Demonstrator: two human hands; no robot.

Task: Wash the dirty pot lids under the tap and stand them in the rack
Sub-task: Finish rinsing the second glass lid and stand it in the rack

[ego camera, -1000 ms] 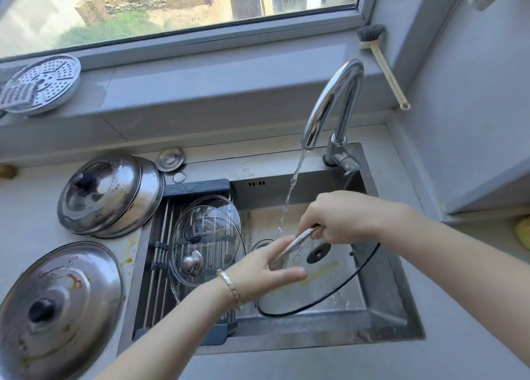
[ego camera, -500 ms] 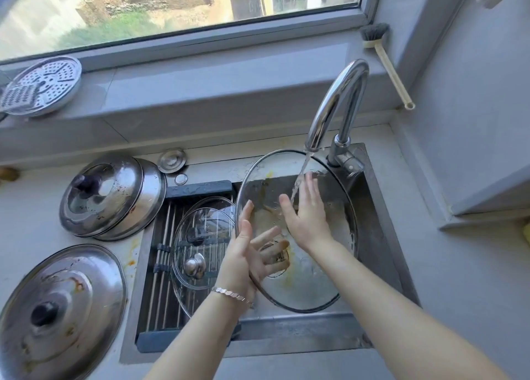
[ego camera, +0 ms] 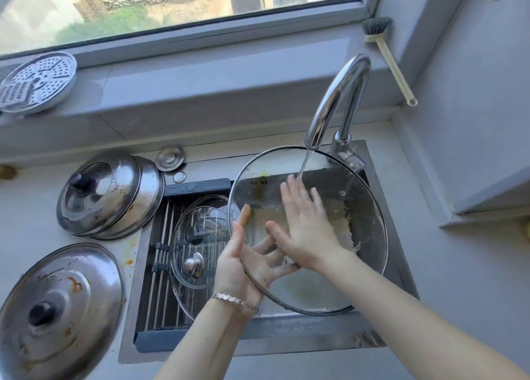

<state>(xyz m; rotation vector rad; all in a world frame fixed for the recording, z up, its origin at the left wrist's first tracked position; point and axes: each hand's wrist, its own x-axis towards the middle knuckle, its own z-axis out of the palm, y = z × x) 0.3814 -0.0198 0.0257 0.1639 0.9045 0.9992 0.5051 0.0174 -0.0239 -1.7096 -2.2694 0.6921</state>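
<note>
The glass lid is large and clear with a thin metal rim. It is held tilted over the sink, with its far edge just under the spout of the tap. Yellow-brown grease smears its upper left part and a whitish, patchy film covers the middle; a small vent hole sits toward its right side. A thin stream of water falls from the spout onto the fingertips of the right hand, which lies flat against the lid's face with straight, slightly spread fingers, holding nothing. The left hand grips the lid's near-left rim: the thumb points up along the near face, and the fingers, seen through the glass, curl behind it toward the centre. A silver bracelet circles that wrist. Left of the lid, a rack of metal rods spans the left part of the sink and carries 2 smaller glass lids, overlapped, the nearer showing a round metal knob. On the counter further left, 2 steel lids are stacked together, and 1 big steel lid with rusty-brown stains lies nearer. A small metal disc rests behind the rack. On the far sill, a perforated steamer plate leans at left and a dish brush at right.
</note>
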